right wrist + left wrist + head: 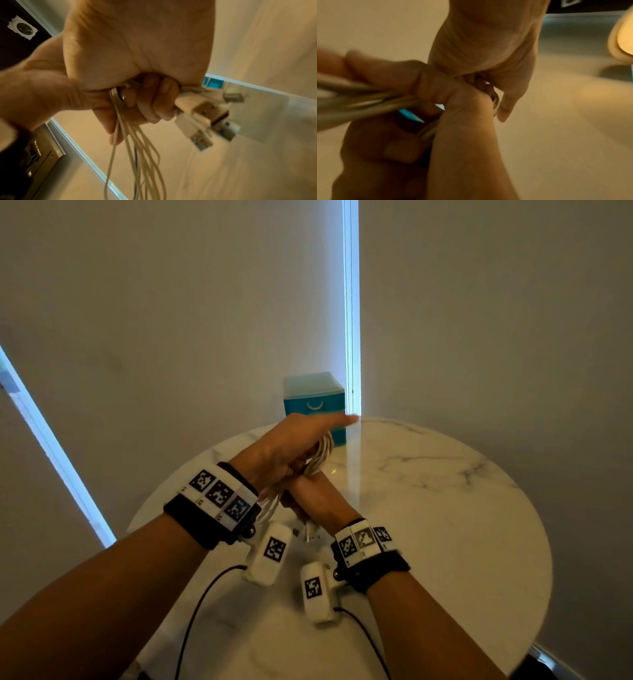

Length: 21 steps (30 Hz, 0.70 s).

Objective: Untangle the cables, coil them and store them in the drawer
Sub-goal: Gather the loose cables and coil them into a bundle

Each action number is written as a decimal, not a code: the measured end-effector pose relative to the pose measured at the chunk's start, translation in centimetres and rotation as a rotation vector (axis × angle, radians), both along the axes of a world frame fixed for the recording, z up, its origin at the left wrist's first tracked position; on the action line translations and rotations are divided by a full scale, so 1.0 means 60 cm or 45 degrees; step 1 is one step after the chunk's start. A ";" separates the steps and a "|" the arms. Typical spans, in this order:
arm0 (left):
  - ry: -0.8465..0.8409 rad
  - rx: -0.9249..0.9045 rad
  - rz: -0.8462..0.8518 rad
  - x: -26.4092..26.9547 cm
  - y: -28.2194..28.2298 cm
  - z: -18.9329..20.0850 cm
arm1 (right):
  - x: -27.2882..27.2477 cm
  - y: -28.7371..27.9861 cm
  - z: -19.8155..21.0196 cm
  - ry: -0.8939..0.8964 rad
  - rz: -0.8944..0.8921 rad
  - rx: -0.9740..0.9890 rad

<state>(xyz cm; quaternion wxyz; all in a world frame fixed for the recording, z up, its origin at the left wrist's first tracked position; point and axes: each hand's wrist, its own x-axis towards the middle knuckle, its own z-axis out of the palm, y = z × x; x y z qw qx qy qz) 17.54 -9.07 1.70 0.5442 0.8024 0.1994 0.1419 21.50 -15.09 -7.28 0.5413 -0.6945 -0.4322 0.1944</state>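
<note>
Over a round marble desk (428, 508) with a closed teal drawer box (313, 402) at its far edge, my right hand (318, 498) grips white USB cables (320, 455), my left hand (294, 443) laid loosely alongside; loose loops risk slipping, retangling.

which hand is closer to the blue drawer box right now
Left. The left hand reaches forward over the cable bundle, its fingertips just in front of the drawer box. The right hand grips the cables lower down, nearer the person.
</note>
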 end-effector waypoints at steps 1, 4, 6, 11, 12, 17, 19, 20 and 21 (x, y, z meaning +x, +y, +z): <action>0.005 0.253 0.046 0.004 0.000 -0.004 | -0.002 0.001 0.005 -0.043 -0.046 -0.073; 0.003 0.738 0.135 0.010 0.002 -0.012 | -0.007 0.009 0.006 -0.193 -0.168 -0.184; -0.074 0.803 0.106 0.012 -0.001 -0.015 | -0.006 0.013 -0.001 -0.176 -0.230 -0.148; -0.086 0.370 -0.290 0.001 -0.017 0.007 | -0.004 -0.005 0.003 -0.122 -0.240 -0.009; -0.040 0.346 -0.311 -0.002 -0.019 0.009 | 0.002 -0.005 -0.005 -0.044 -0.236 0.053; -0.097 0.118 -0.148 -0.001 -0.025 -0.004 | -0.005 -0.011 -0.013 0.185 -0.197 0.224; -0.121 0.050 -0.089 0.002 -0.017 -0.013 | -0.006 -0.005 -0.015 0.199 -0.205 0.205; -0.134 0.036 -0.071 0.002 -0.014 -0.017 | -0.004 0.000 -0.020 0.189 -0.204 0.191; -0.147 0.019 -0.064 -0.001 -0.013 -0.017 | -0.004 0.004 -0.021 0.158 -0.216 0.176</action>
